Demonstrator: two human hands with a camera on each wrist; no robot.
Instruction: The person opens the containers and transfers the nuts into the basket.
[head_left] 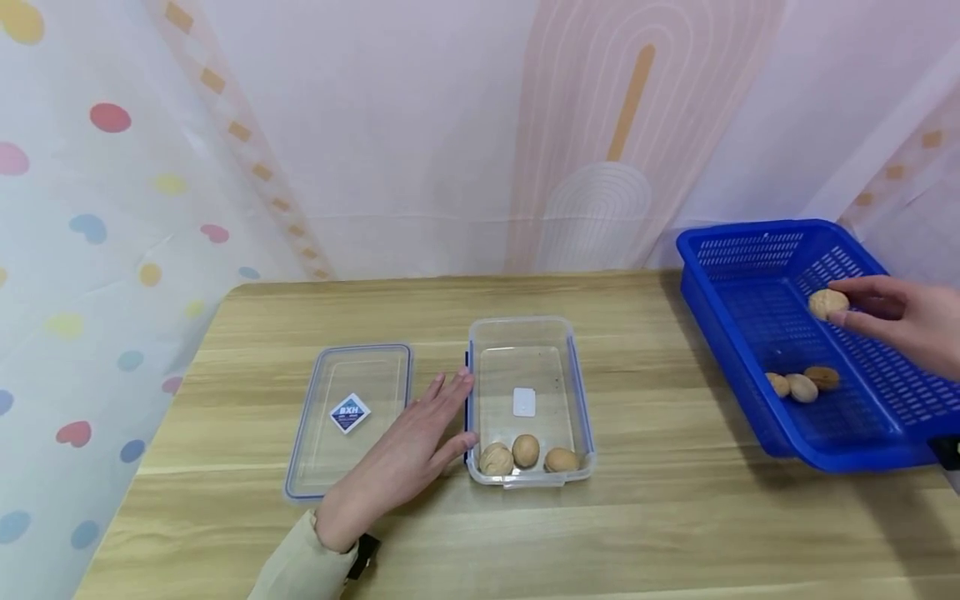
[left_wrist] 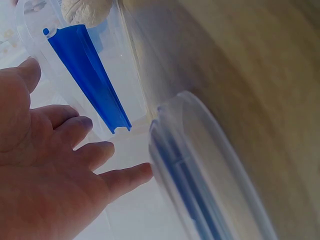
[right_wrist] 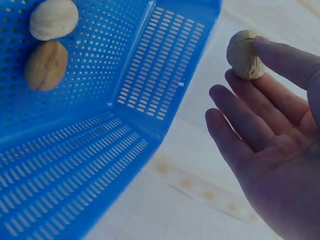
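Between thumb and fingertips, my right hand point(head_left: 900, 321) pinches a walnut point(head_left: 828, 305) over the blue plastic basket point(head_left: 697, 283). The same walnut point(right_wrist: 245, 55) shows against the wall in the right wrist view. Down in the basket lie several more nuts, among them a brown walnut point(head_left: 822, 378) and a paler nut point(head_left: 802, 388). My left hand point(head_left: 408, 442) has its fingers extended along the left side of a clear box point(head_left: 525, 329), fingertips right at its blue latch point(left_wrist: 90, 75). Inside that box, a walnut point(head_left: 497, 459) and two other nuts sit along the near end.
Left of the box, partly behind my left forearm, a clear lid point(head_left: 315, 408) with a blue seal and a diamond label lies on the wooden table point(head_left: 637, 533). A patterned cloth wall point(head_left: 420, 167) rises behind the table's far edge.
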